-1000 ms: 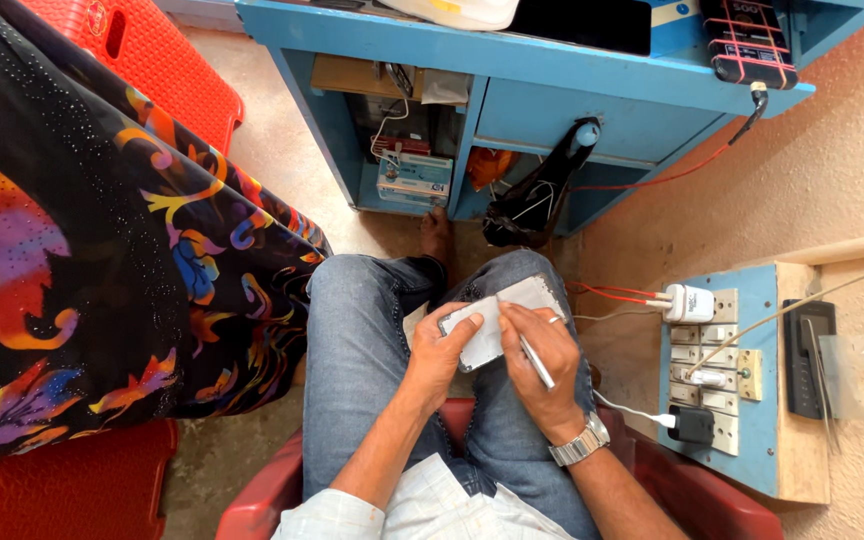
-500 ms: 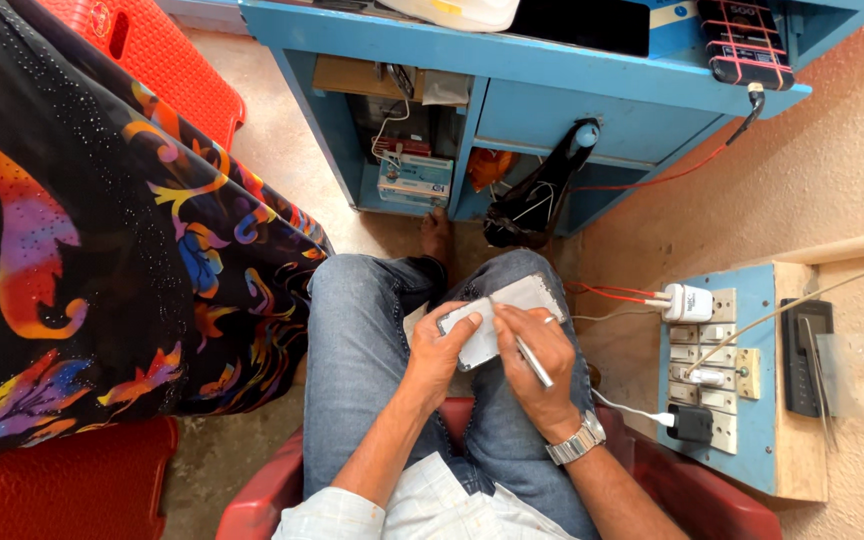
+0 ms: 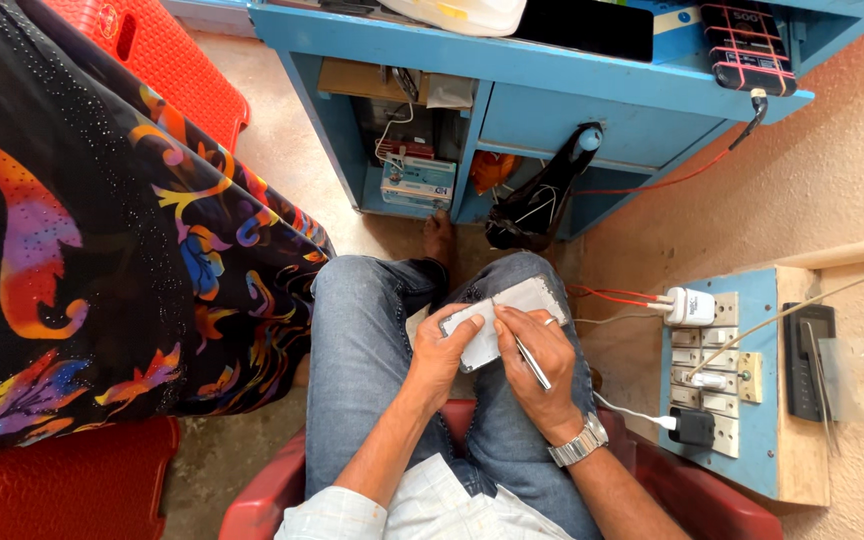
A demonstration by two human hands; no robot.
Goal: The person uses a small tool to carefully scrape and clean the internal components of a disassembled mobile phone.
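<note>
I sit on a red plastic chair (image 3: 262, 500) with my knees in blue jeans (image 3: 362, 330). A flat grey-white phone body (image 3: 527, 300) lies face down across my lap. My left hand (image 3: 447, 345) grips its near left end, thumb on top. My right hand (image 3: 537, 355) rests on the phone's back and holds a thin silver tool (image 3: 532, 362) like tweezers or a small screwdriver, pointing back toward my wrist. A metal watch (image 3: 580, 443) is on my right wrist.
A blue wooden desk (image 3: 552, 90) stands ahead with boxes, wires and a black object under it. A blue switchboard (image 3: 722, 380) with plugs and chargers is on the right wall. A person in a black patterned garment (image 3: 102, 250) sits at my left on red chairs.
My hands and the phone stay in my lap with only slight finger shifts. The patterned garment at the left moved a little.
</note>
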